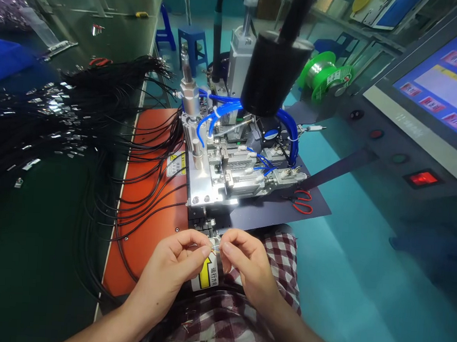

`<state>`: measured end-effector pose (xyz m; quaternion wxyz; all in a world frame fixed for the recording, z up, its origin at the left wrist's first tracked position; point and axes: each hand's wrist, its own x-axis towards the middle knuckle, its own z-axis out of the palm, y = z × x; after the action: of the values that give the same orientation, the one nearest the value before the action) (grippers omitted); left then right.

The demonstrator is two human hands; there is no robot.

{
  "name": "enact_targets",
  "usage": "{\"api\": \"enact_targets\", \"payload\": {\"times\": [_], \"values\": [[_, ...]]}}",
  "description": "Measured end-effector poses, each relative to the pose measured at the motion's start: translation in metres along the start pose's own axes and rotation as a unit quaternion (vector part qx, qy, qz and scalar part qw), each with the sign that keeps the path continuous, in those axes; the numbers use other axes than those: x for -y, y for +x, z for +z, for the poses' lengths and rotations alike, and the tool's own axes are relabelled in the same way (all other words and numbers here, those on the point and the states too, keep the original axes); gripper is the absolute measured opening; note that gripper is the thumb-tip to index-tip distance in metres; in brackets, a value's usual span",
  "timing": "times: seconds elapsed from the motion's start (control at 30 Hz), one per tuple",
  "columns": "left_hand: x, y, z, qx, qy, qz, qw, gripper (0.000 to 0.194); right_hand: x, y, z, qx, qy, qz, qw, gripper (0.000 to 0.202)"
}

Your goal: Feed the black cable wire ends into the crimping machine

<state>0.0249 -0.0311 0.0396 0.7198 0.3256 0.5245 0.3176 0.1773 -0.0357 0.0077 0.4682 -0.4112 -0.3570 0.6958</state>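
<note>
Both hands are close together at the near end of a metal machine (232, 176). My left hand (180, 261) pinches thumb against forefinger on fine wires (215, 248), whose orange and pale strands show in the small gap between the hands. From the other side, my right hand (248, 260) pinches the same fine wires. What lies deeper inside each pinch is hidden by the fingertips. Just below the fingers is a white label (205, 280) with a yellow arrow. Beyond the fingertips sits a small black and metal fixture (205, 222) at the machine's edge.
Black cables (146, 176) run across an orange plate (151, 228) from a large bundle (113, 89) at left. Red-handled scissors (302, 201) lie on a dark plate. A black cylinder (275, 73) hangs overhead. A green solder spool (323, 76) and control screen (447, 76) stand right.
</note>
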Motion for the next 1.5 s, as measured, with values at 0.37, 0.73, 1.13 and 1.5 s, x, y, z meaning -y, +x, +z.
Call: {"api": "enact_targets", "payload": {"times": [0.37,0.73,1.13,1.5], "values": [[0.002,0.0,-0.002,0.013,0.028,0.021,0.999,0.016,0.012,0.002,-0.003,0.006,-0.05,0.026,0.998,0.016],[-0.002,0.002,-0.004,0.075,0.063,-0.028,0.995,0.02,0.006,0.015,-0.019,0.139,0.011,0.126,0.982,0.022],[0.002,0.004,-0.003,0.001,0.057,0.005,0.998,0.02,0.009,0.007,-0.012,0.038,-0.101,0.057,0.993,0.023],[0.003,0.005,-0.003,0.002,0.077,0.019,0.997,0.018,0.013,0.003,0.002,-0.013,-0.136,0.021,0.99,0.016]]}}
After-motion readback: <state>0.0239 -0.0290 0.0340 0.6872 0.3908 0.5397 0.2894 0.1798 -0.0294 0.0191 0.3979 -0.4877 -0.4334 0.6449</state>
